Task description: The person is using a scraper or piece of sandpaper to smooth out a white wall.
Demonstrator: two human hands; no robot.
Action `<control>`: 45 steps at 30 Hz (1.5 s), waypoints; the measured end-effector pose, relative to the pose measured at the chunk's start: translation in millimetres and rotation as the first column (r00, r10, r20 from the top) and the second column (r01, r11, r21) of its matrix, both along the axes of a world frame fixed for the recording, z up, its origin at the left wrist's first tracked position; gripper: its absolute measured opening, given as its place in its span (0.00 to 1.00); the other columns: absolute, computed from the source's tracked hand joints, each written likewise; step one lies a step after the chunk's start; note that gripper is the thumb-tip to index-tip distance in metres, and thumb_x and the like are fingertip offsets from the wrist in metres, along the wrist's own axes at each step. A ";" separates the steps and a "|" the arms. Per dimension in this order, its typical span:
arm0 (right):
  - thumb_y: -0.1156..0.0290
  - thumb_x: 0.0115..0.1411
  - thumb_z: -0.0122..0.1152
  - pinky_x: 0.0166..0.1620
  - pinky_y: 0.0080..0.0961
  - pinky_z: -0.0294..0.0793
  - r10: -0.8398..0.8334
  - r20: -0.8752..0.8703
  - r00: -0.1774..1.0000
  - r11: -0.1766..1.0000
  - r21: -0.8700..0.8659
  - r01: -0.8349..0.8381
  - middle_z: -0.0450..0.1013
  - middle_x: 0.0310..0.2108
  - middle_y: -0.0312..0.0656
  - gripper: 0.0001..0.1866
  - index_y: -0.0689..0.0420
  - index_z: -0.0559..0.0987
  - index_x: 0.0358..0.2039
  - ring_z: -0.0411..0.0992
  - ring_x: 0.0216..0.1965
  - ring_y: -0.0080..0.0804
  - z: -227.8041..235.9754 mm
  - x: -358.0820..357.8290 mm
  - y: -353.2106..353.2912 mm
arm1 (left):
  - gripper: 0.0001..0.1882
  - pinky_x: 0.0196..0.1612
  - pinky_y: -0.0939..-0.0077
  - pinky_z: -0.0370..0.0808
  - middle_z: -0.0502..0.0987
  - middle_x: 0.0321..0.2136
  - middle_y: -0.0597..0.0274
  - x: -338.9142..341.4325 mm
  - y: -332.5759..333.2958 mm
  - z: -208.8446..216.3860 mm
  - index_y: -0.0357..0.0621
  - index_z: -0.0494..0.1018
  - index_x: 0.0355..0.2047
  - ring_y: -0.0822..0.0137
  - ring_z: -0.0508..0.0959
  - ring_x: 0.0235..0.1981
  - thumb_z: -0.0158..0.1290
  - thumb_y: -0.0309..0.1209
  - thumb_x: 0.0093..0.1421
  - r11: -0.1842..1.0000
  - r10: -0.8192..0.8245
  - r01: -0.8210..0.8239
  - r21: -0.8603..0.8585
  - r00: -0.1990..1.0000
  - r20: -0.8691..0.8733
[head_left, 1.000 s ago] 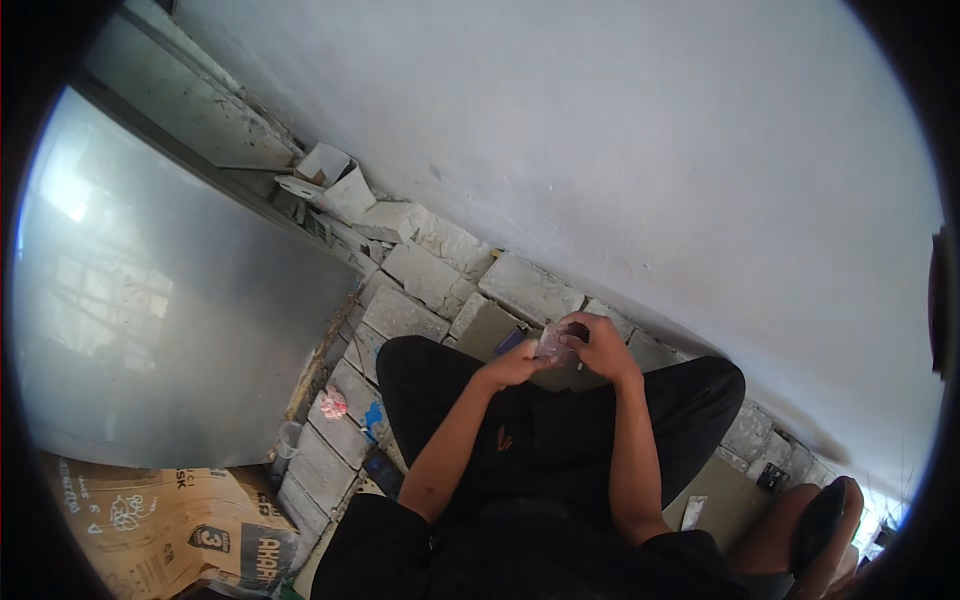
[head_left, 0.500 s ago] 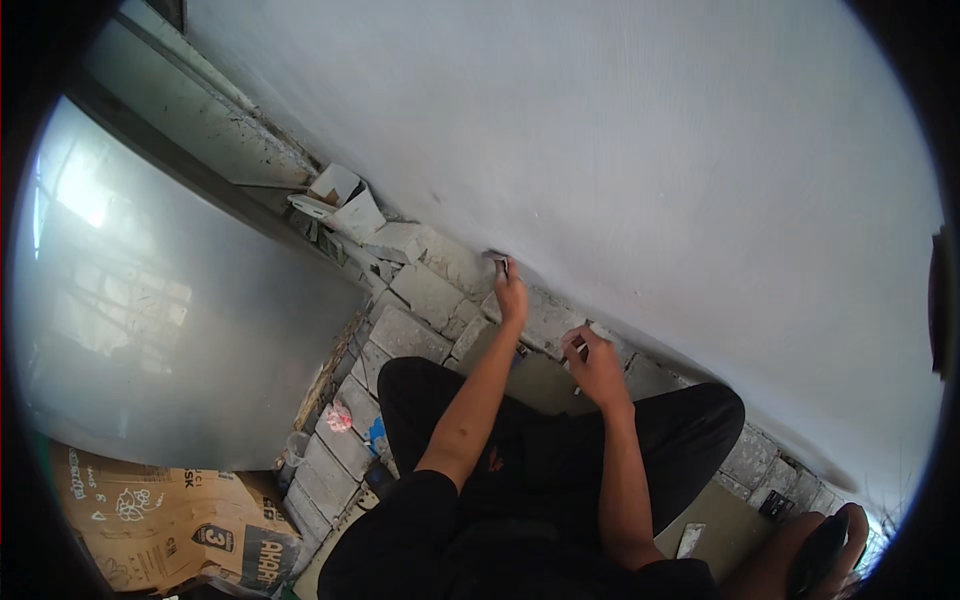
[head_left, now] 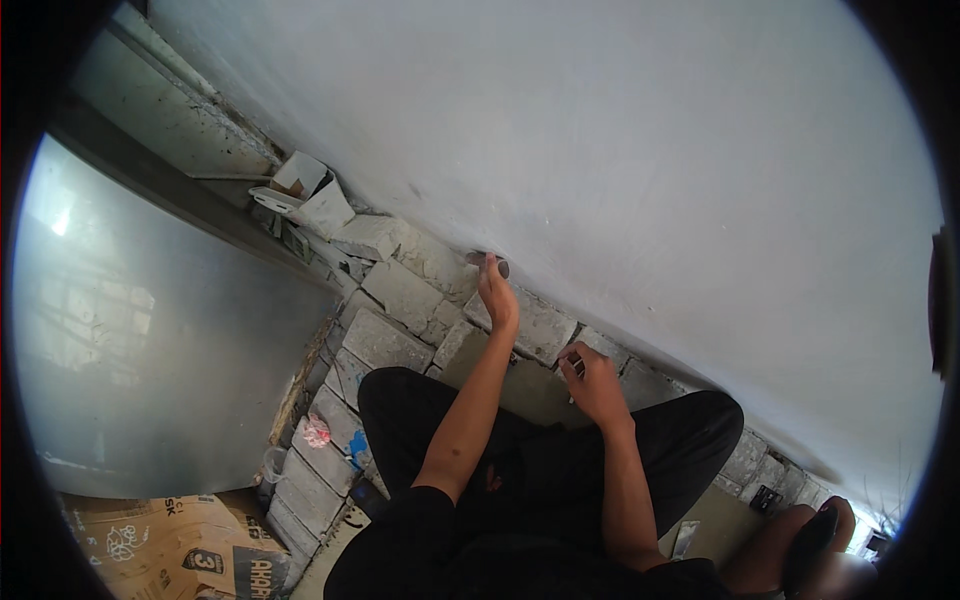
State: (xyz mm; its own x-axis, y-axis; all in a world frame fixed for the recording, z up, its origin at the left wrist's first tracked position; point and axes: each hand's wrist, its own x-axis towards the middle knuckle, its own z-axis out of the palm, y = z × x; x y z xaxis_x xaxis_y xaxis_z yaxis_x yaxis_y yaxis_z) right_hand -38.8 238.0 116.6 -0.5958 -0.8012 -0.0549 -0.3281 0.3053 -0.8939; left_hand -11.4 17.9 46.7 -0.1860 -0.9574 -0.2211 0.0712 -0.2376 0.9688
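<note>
My left hand [head_left: 497, 298] reaches to the foot of the pale wall [head_left: 640, 170], its fingers pressed together and upright against a small grey-brown piece [head_left: 503, 268]. What that piece is, I cannot make out. Nearer to me and to the right, my right hand [head_left: 594, 384] is curled above my right shin. A thin pale stick-like thing [head_left: 572, 399] pokes out below its fingers, mostly hidden by them. Under both hands run grey paving bricks [head_left: 540, 328] along the wall.
On the left leans a shiny metal sheet [head_left: 160, 330], with a printed cardboard box [head_left: 180, 550] below it. A broken white container [head_left: 322, 205] stands by the wall. Pink crumpled scrap [head_left: 316, 431] and blue scrap [head_left: 357, 448] lie left of my knee. Someone's bare leg [head_left: 770, 550] shows lower right.
My left hand has turned more upright at the wall base, shifting slightly left. My right hand stays curled in nearly the same place. The whole view has shifted a little.
</note>
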 end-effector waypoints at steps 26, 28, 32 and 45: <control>0.76 0.58 0.60 0.35 0.35 0.75 0.098 0.040 0.994 0.943 0.315 -0.106 0.78 0.29 0.51 0.07 0.62 0.78 0.37 0.78 0.29 0.45 9.6 17.3 -18.1 | 0.33 0.61 0.61 0.63 0.67 0.58 0.33 -10.6 26.0 -39.9 0.26 0.51 0.66 0.44 0.69 0.59 0.32 0.45 0.74 0.986 0.089 -0.091 -0.136 0.996 -0.018; 0.76 0.58 0.60 0.35 0.36 0.75 0.134 -0.095 0.986 0.968 0.228 -0.109 0.78 0.29 0.52 0.07 0.63 0.78 0.37 0.78 0.29 0.46 -5.4 16.1 -10.7 | 0.32 0.61 0.61 0.63 0.67 0.58 0.33 -18.5 43.8 -34.2 0.26 0.53 0.65 0.44 0.69 0.59 0.33 0.45 0.73 0.984 0.043 -0.050 -0.173 0.998 -0.044; 0.76 0.58 0.60 0.36 0.37 0.74 0.150 -0.028 0.988 0.961 0.241 -0.139 0.78 0.30 0.53 0.07 0.63 0.78 0.37 0.78 0.30 0.46 -0.3 22.9 -24.8 | 0.34 0.57 0.61 0.66 0.71 0.53 0.31 -18.4 21.3 -51.7 0.25 0.57 0.63 0.43 0.72 0.55 0.35 0.48 0.73 0.958 0.170 -0.164 -0.234 0.985 0.003; 0.76 0.59 0.60 0.34 0.34 0.75 0.181 -0.034 0.983 0.942 0.294 -0.163 0.78 0.28 0.51 0.07 0.63 0.78 0.38 0.78 0.27 0.41 4.5 28.9 -25.0 | 0.31 0.68 0.64 0.53 0.46 0.69 0.40 -2.9 6.9 -34.8 0.36 0.39 0.70 0.47 0.50 0.70 0.31 0.38 0.74 0.994 0.034 -0.041 -0.103 0.997 -0.072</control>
State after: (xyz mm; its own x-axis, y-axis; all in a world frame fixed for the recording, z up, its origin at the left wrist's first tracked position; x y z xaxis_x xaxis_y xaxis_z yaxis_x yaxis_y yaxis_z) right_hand -9.9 213.0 121.1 -0.4594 -0.8469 -0.2678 -0.4486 0.4815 -0.7530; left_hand -14.2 24.8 11.9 -0.1612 -0.9810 -0.1078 0.1467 -0.1319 0.9804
